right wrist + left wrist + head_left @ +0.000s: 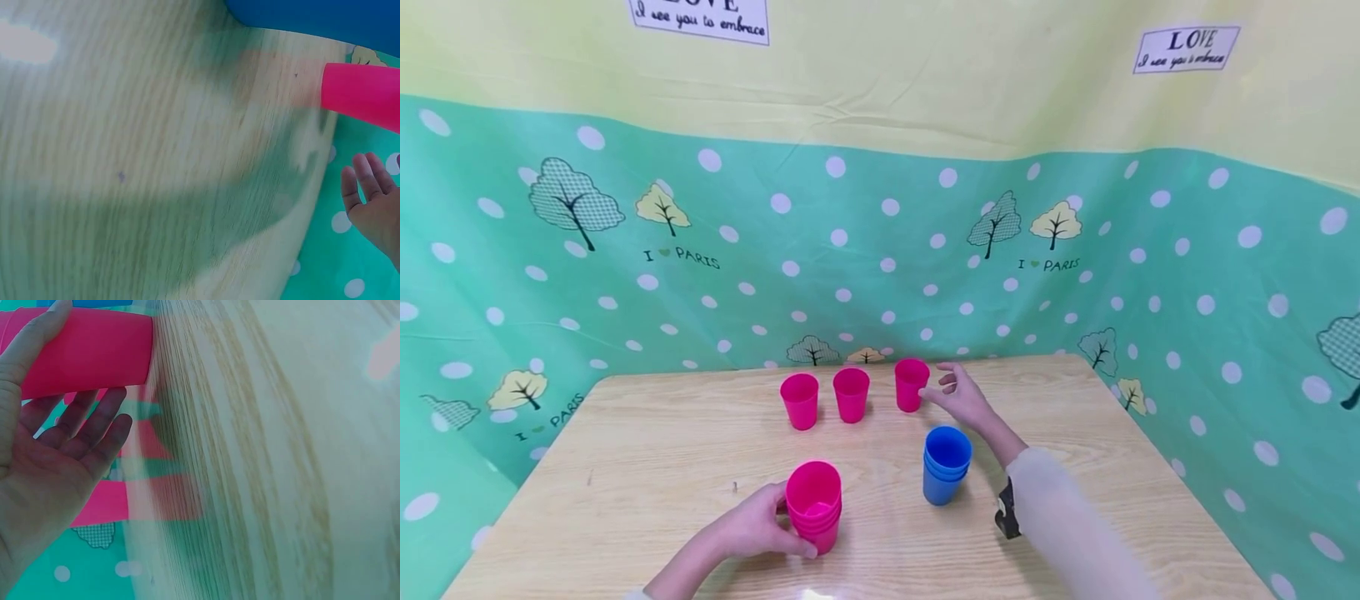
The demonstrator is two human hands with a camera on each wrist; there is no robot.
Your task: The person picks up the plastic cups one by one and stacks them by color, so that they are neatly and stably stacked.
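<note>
My left hand (pixel 758 523) holds a stack of pink cups (pixel 815 508) at the table's front, thumb on the near side and fingers behind. In the left wrist view, the thumb lies along the pink cup (pixel 94 350) wall while the fingertips show beneath it. Farther back, my right hand (pixel 962 400) is beside the rightmost single pink cup (pixel 912 386), thumb close to its side. The right wrist view has that hand (pixel 378 209) with straight, spread fingers, apart from the pink cup (pixel 362 94). Two more pink cups, a left one (pixel 800 403) and a middle one (pixel 852 397), stand upright in the back row.
A stack of blue cups (pixel 945 467) stands upright near the right forearm. The wooden table (pixel 662 450) ends at a green dotted curtain (pixel 760 275) along the back and sides. A black strap piece (pixel 1007 510) hangs by the right sleeve (pixel 1067 517).
</note>
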